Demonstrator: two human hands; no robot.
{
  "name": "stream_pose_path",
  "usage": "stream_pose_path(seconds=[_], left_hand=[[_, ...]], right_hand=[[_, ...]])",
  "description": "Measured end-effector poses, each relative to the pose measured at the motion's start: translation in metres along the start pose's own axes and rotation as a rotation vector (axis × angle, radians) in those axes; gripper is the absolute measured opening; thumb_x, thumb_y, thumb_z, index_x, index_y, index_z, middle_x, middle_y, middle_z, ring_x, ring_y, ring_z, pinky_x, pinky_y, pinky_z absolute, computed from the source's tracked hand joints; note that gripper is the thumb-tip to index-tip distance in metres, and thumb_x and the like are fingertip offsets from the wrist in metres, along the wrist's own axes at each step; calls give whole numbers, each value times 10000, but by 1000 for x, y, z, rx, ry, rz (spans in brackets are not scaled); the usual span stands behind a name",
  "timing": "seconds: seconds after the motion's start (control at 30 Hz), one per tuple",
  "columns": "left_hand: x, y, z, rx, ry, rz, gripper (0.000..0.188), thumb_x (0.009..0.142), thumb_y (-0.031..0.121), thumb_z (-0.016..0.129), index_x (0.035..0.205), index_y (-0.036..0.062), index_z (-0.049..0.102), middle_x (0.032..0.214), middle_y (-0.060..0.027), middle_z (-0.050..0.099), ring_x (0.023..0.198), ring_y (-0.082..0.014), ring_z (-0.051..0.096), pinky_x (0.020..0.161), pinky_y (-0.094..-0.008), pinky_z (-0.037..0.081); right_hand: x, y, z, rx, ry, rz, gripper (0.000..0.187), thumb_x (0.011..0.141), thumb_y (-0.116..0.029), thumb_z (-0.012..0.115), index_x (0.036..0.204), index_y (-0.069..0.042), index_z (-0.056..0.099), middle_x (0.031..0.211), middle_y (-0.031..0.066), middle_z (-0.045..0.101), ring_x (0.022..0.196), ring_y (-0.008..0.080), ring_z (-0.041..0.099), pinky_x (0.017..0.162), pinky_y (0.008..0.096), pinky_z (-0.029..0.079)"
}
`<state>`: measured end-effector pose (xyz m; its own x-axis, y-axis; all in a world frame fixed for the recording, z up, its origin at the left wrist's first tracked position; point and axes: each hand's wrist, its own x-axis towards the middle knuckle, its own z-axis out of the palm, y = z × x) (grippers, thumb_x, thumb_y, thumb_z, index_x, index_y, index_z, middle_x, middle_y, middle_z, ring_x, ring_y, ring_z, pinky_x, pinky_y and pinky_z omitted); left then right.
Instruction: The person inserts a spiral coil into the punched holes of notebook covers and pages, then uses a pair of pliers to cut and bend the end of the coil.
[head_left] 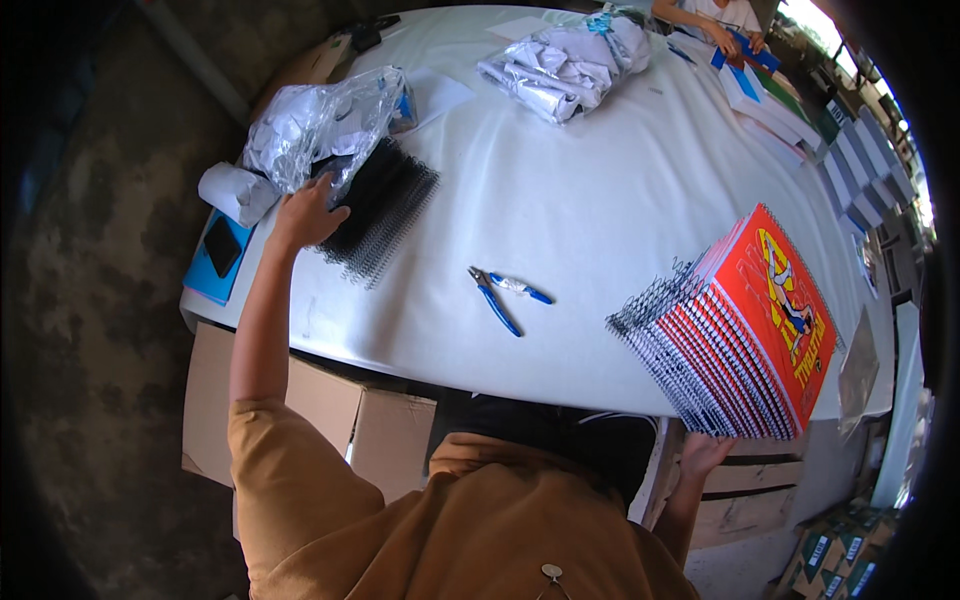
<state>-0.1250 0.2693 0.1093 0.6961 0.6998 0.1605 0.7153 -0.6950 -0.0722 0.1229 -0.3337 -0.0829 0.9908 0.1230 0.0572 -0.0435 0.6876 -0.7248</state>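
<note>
My left hand (310,214) reaches to the far left of the table, fingers apart, over a pile of black wire spiral coils (385,215). Its fingertips lie by the edge of a clear plastic bag of crumpled white paper (325,125). At the right stands a thick stack of spiral notebooks (775,315) with red illustrated covers, their coils along the left side, some sticking out loosely. My right hand (705,452) is at the stack's near lower edge, holding it from below; its fingers are partly hidden. Blue-handled cutting pliers (500,295) lie spread in the middle.
Another bag of crumpled paper (570,70) lies at the back of the white-covered table (540,190). A dark phone (222,247) rests on a blue sheet at the left. A co-worker's hands (735,40) handle books at the far right. Cardboard boxes (390,430) stand below the near edge.
</note>
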Motion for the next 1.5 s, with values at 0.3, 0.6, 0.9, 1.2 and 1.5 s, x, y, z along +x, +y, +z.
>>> stream_pose_path(seconds=[0.3,0.6,0.9,1.2,1.5], left_hand=[[44,9,15,-421,134,135,512,933,453,381,1243,64,501,1228,-224,506,1135,-403,472,961,-423,367],[-58,162,-17,-342,90,308,368,837,220,613,1176,96,548,1155,-168,557,1100,-312,523,919,-369,430],[-114,199,62,-404,-160,667,454,854,207,524,1300,196,440,1448,-113,283,1356,-371,168,1088,-517,133],[-145,226,83,-299,49,264,562,850,361,556,1324,100,403,1364,-216,323,1280,-381,283,1035,-506,223],[-169,249,42,-1794,-577,-334,426,949,406,394,1152,44,486,923,-67,516,818,-195,540,748,-331,424]], right_hand=[[4,8,-12,-33,-72,-13,567,952,-430,323,1384,-65,289,1427,124,314,1292,301,319,1079,468,205],[-12,-7,34,-234,169,-304,581,969,-383,310,1394,1,210,1386,155,337,1234,269,370,1039,415,262],[-64,-68,143,-1268,-353,-1230,372,863,-217,488,1138,20,407,1052,154,521,995,300,473,872,400,387],[2,19,312,-2264,-1437,-896,235,742,-200,659,922,-49,657,1025,85,644,1115,254,523,1051,409,248],[60,98,300,-2722,-1683,138,355,563,-126,804,902,-72,709,932,101,683,892,214,650,701,363,509]])
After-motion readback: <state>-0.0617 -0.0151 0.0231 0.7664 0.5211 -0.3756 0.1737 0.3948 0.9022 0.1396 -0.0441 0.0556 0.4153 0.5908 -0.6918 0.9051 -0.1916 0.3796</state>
